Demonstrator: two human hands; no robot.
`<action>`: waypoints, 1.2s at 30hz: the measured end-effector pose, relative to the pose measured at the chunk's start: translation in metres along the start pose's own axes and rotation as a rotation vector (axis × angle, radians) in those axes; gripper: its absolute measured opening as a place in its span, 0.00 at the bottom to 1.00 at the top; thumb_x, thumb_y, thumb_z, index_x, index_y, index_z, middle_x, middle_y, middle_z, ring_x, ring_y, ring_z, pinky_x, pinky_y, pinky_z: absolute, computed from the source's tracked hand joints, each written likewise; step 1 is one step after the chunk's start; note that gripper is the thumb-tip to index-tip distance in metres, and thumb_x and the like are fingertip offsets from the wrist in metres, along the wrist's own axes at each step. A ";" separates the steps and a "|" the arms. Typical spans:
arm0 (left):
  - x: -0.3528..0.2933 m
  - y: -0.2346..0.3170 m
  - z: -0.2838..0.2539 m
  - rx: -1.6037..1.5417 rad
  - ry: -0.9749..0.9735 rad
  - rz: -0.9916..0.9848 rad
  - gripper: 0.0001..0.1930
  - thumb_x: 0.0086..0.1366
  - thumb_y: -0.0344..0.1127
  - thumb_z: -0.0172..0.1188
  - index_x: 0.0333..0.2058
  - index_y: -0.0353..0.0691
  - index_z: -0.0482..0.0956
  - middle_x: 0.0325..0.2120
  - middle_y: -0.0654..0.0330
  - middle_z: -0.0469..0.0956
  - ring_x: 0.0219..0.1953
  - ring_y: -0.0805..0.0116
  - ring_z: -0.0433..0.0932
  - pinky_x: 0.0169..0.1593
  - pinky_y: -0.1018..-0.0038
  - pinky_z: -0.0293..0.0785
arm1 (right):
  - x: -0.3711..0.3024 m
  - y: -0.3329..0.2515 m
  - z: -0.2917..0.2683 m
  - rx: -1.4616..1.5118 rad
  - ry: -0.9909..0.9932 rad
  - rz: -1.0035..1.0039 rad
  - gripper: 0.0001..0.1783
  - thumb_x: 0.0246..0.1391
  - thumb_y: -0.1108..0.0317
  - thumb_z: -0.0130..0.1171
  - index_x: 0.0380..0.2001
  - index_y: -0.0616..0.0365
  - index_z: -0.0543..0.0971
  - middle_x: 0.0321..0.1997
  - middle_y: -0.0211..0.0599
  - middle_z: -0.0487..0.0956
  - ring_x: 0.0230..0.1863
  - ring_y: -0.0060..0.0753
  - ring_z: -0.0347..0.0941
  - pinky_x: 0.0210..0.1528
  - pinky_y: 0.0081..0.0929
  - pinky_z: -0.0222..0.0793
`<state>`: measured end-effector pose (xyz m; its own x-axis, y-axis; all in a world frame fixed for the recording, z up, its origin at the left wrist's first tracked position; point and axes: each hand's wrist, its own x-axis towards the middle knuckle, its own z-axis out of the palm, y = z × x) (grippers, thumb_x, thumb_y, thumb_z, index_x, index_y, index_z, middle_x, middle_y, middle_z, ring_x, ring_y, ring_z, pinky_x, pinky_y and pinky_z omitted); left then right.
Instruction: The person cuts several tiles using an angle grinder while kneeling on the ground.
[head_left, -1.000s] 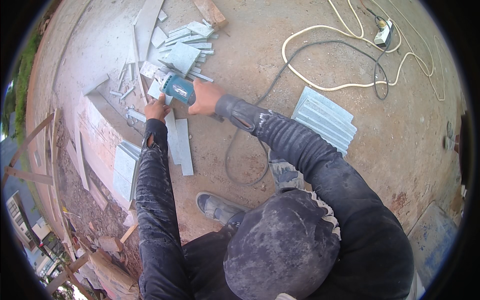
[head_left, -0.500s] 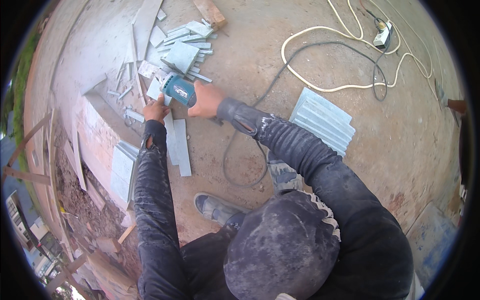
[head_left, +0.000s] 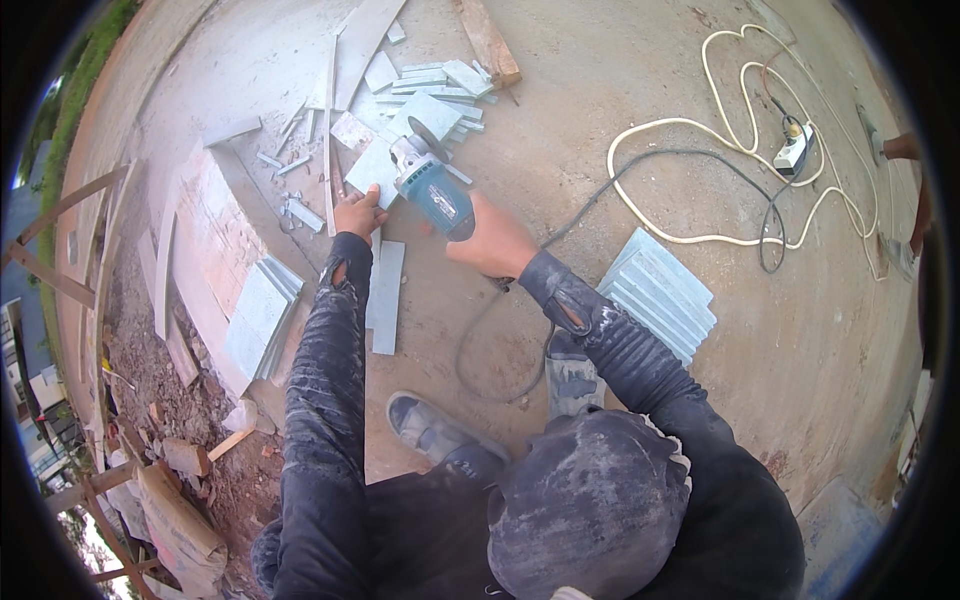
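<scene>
In my right hand is a teal angle grinder, its fingers wrapped round the body. The grinder's dark round disc tilts up over the pale grey-green tiles. My left hand grips the near edge of a square tile low on the ground, its fingertips at the corner. Whether the disc touches the tile is unclear. Behind lies a loose heap of cut tile strips. Two long strips lie just right of my left forearm.
A fanned tile stack lies at the right, another leans at the left. A dark cord and cream cable loop toward a power strip. Wooden planks lie around. Another person's foot shows far right.
The view has shifted, so the scene sits farther right. My right hand has turned the grinder, and its disc now shows above the tiles. My left hand stays by the square tile.
</scene>
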<state>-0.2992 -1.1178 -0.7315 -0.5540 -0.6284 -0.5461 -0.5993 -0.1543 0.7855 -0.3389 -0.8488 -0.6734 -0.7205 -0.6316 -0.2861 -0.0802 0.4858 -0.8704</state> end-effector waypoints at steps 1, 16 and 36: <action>-0.001 0.002 0.002 0.000 0.014 0.004 0.17 0.64 0.41 0.63 0.41 0.30 0.77 0.31 0.60 0.77 0.27 0.73 0.76 0.30 0.76 0.77 | -0.002 -0.002 -0.005 0.025 0.001 -0.012 0.36 0.40 0.58 0.63 0.49 0.69 0.67 0.41 0.59 0.79 0.42 0.56 0.78 0.45 0.42 0.74; 0.015 0.031 0.025 0.250 0.105 0.069 0.18 0.61 0.41 0.66 0.31 0.26 0.80 0.24 0.56 0.79 0.20 0.71 0.78 0.25 0.77 0.78 | 0.000 -0.014 -0.033 0.126 0.104 -0.003 0.36 0.37 0.58 0.67 0.50 0.66 0.70 0.42 0.51 0.78 0.43 0.46 0.77 0.47 0.35 0.71; 0.005 0.014 0.042 -0.140 -0.035 -0.040 0.06 0.67 0.30 0.54 0.39 0.33 0.76 0.31 0.61 0.76 0.25 0.68 0.78 0.28 0.74 0.77 | 0.089 -0.026 -0.002 -0.221 -0.035 0.016 0.36 0.37 0.55 0.66 0.47 0.69 0.68 0.44 0.63 0.78 0.46 0.61 0.76 0.49 0.45 0.74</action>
<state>-0.3342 -1.0913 -0.7356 -0.5524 -0.5928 -0.5861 -0.5365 -0.2853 0.7942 -0.4024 -0.9161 -0.6749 -0.6990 -0.6412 -0.3166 -0.2206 0.6144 -0.7575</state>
